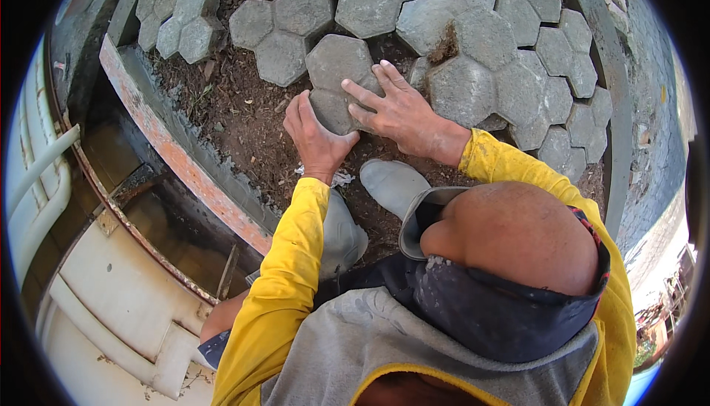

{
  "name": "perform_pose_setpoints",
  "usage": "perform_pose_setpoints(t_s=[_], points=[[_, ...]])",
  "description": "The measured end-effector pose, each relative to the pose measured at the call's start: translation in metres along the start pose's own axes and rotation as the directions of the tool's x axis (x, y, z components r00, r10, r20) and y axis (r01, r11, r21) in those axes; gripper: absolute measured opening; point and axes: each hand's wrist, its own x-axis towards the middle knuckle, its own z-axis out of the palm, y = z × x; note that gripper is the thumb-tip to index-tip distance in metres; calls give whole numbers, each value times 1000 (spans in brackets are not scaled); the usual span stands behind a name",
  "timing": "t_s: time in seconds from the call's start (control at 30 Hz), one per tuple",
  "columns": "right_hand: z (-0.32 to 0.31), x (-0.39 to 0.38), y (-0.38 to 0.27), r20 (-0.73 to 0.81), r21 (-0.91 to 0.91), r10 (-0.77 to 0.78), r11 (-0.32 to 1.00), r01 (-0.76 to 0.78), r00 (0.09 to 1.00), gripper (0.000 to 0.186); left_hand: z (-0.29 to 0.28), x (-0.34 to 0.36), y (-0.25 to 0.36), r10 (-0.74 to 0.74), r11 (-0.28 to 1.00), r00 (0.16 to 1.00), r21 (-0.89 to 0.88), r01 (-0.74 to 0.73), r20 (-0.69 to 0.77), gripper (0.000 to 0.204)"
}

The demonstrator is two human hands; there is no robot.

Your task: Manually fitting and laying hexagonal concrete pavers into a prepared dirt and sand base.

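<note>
A grey concrete paver [339, 62] made of three joined hexagons lies between my hands, beside the laid pavers. My left hand [316, 134] grips its near left edge, fingers along the side and thumb across the near end. Over its right lobe curls my right hand [403, 110], fingers spaced apart on the top face and partly hiding that lobe. The paver's underside is hidden, so I cannot tell whether it rests fully on the soil. Close beyond it sits another three-lobed paver [285, 25].
Laid pavers [510, 55] spread to the right, inside a concrete curb [615, 103]. Brown soil [229, 103] borders a raised reddish edging [174, 151] on the left. Beyond that are murky water [159, 221] and a rusty metal rim [137, 236]. My grey boots [392, 184] stand near the paver.
</note>
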Motion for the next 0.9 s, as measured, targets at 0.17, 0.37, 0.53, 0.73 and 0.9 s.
perform_pose_setpoints(t_s=[0.17,0.37,0.53,0.73,0.9], points=[[3,-4,-1,-60,-111,3,994,-10,998,57,2,1,3,-27,998,999,59,24,47,107],[-5,-5,-13,-111,-73,80,993,-89,991,54,-3,2,-7,25,998,993,52,-32,120,108],[-42,37,-31,-396,-30,-52,999,44,917,61,-6,3,-26,173,976,961,90,-196,217,104],[26,70,-3,-470,24,-3,1000,16,883,66,-9,5,-10,46,996,974,-84,-28,220,108],[33,80,3,-333,-46,102,991,-124,938,74,-19,7,-33,54,984,972,-180,-13,228,107]])
